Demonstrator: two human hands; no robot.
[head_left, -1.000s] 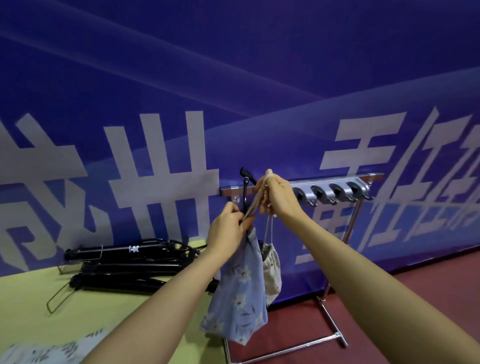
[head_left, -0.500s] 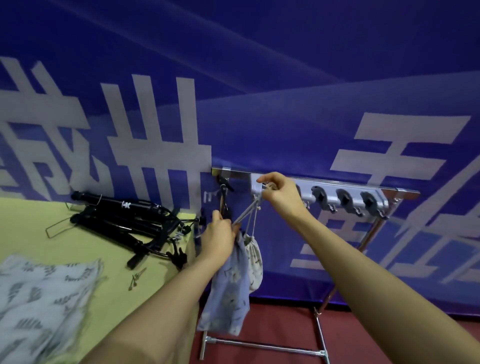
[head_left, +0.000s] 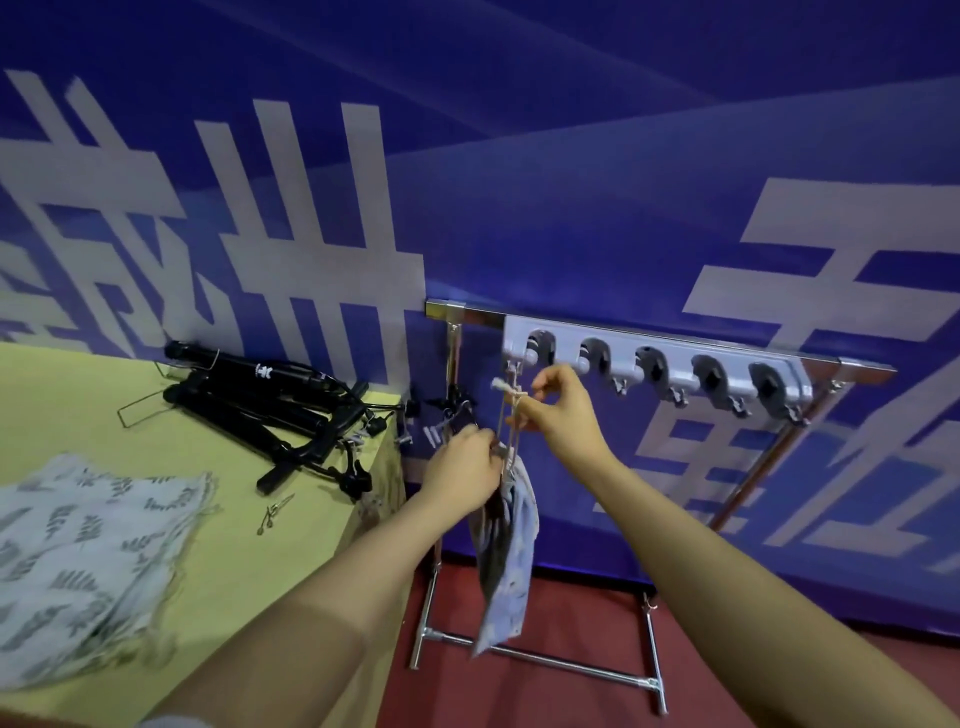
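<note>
A pale blue flowered drawstring bag (head_left: 506, 561) hangs below a grey holder strip (head_left: 654, 371) fixed on a chrome rack (head_left: 535, 662). Its light cords (head_left: 511, 415) run up to the leftmost hook of the strip. My left hand (head_left: 460, 470) grips the gathered top of the bag. My right hand (head_left: 558, 410) pinches the cords just under the strip, thumb and forefinger together. Whether a second bag hangs behind the blue one I cannot tell.
A yellow-green table (head_left: 208, 525) stands at the left with a pile of black clip hangers (head_left: 275, 421), a patterned white cloth (head_left: 88, 551) and small metal clips (head_left: 275, 512). A blue banner wall (head_left: 571, 182) is behind. Red floor (head_left: 571, 691) lies under the rack.
The view has shifted, so the rack sits further right and lower. My right hand has dropped from the hook to the cords below it. The bag hangs straighter from the leftmost hook.
</note>
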